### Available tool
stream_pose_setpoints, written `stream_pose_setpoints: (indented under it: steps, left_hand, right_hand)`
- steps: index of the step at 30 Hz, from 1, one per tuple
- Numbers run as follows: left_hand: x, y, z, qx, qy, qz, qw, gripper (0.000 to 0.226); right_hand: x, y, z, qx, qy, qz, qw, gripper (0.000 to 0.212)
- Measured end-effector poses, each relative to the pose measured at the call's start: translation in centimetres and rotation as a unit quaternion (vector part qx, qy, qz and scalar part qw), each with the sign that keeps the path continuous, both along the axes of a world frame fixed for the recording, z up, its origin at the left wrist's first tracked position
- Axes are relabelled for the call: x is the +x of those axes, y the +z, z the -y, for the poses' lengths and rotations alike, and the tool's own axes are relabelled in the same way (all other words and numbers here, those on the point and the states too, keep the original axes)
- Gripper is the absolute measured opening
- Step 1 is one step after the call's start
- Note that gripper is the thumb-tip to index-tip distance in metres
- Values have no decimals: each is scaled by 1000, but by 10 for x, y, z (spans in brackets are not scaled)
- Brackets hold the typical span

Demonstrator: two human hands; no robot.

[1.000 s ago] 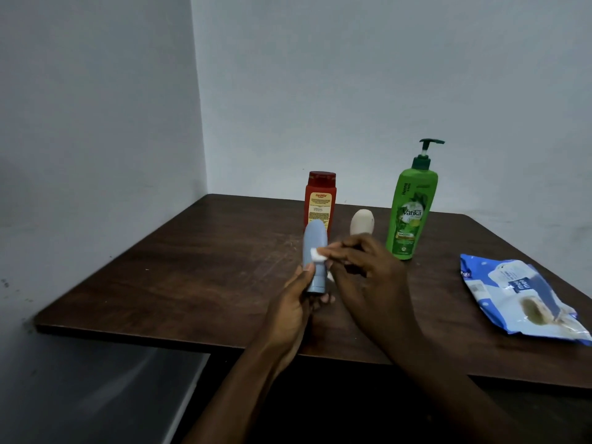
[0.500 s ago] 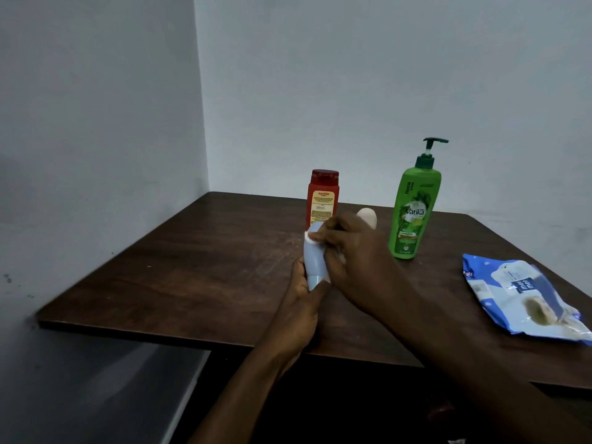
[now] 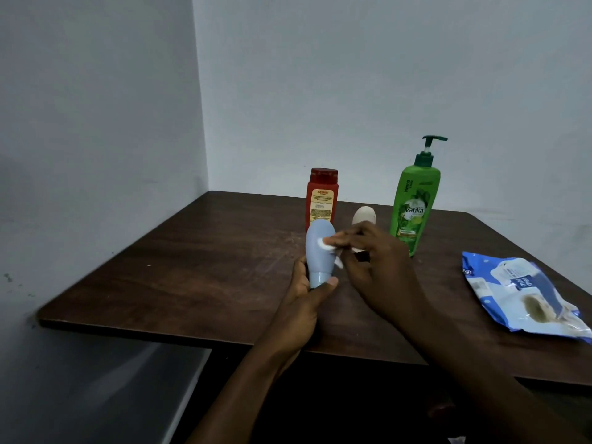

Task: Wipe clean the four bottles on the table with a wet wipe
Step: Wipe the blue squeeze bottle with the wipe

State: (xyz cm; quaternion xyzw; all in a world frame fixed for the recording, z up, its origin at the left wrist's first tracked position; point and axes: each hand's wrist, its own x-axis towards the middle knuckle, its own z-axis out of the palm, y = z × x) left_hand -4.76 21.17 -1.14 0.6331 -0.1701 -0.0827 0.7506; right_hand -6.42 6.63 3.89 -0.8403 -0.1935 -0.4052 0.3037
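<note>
A dark wooden table (image 3: 198,270) stands in the corner of a pale-walled room. A blue-and-white wipe pack (image 3: 519,293) lies flat near its right edge, its flap open. A green pump bottle (image 3: 415,206) stands upright toward the back edge, right of centre. The right hand (image 3: 378,261) reaches in over the front edge, fingertips pinched on a small white wipe (image 3: 326,245) and pressing it to the upper side of the blue bottle (image 3: 318,251). The left hand (image 3: 304,302), also over the front edge, clamps thumb and fingers round that bottle's cap end, holding it cap-down above the middle of the table. A red bottle (image 3: 322,200) with a yellow label stands upright toward the back, left of the green one. Between them is a white bottle (image 3: 364,215), partly hidden behind the right hand.
</note>
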Motion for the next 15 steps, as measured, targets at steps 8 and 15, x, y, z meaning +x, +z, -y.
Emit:
stream_pose_setpoints:
  steps: [8,15]
  left_hand:
    - [4,3,4,-161,-25,-108,981,25]
    - [5,-2,-2,-206,-28,-95,973,28]
  right_hand:
    - [-11,-18,-4,66,-11,-4,998,28]
    - [-30,-49,-26,60,9,18,998,31]
